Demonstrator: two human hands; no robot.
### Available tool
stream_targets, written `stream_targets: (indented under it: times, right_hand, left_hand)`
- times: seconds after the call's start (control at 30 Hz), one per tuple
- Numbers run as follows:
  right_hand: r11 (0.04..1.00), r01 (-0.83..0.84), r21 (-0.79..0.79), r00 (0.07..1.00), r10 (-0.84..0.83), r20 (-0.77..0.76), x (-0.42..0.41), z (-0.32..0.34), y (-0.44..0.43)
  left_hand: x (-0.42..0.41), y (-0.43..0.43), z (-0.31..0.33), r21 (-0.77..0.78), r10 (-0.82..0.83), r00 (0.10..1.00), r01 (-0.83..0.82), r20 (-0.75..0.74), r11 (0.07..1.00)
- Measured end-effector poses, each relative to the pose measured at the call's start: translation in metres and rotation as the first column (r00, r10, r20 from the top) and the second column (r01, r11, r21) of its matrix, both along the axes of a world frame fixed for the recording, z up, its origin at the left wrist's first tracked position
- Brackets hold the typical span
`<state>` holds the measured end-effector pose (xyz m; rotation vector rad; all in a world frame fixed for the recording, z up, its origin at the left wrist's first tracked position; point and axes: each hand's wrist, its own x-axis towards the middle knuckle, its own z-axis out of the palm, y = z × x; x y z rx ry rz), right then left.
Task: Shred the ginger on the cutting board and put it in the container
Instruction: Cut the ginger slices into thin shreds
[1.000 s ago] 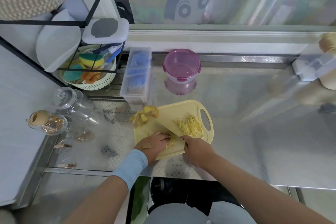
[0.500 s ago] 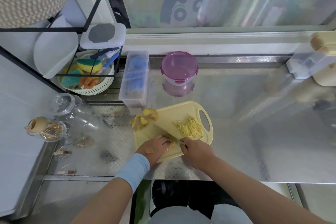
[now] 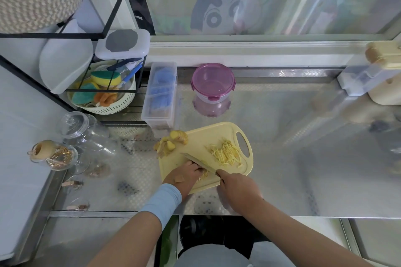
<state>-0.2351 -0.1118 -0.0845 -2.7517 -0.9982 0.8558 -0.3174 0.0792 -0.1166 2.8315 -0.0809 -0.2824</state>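
A pale yellow cutting board (image 3: 201,136) lies on the steel counter. A pile of ginger shreds (image 3: 226,154) sits near its handle hole. Whole ginger pieces (image 3: 171,143) lie at its far left corner. My right hand (image 3: 237,188) grips a knife (image 3: 196,161) whose blade slants across the board. My left hand (image 3: 184,176) holds down ginger slices (image 3: 204,174) with curled fingers right beside the blade. A round container with a purple lid (image 3: 213,81) stands behind the board.
A clear box with blue items (image 3: 160,93) stands left of the container. A black rack holds a basket of sponges (image 3: 104,91). Glass jars (image 3: 84,132) and a corked jar (image 3: 52,155) stand at the left. A cream appliance (image 3: 384,71) sits far right.
The knife blade has shifted slightly left along the ginger under my left hand. The view has tilted a little. Both hands stay at the board's near edge.
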Motion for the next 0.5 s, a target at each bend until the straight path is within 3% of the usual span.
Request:
stream_targets:
  times: [0.5]
  right_hand:
    - [0.999, -0.042, -0.032, 0.999, 0.043, 0.027, 0.0049, -0.0030, -0.0001]
  left_hand:
    - [0.0030, 0.0012, -0.0013, -0.029, -0.001, 1.000, 0.002, 0.013, 1.000]
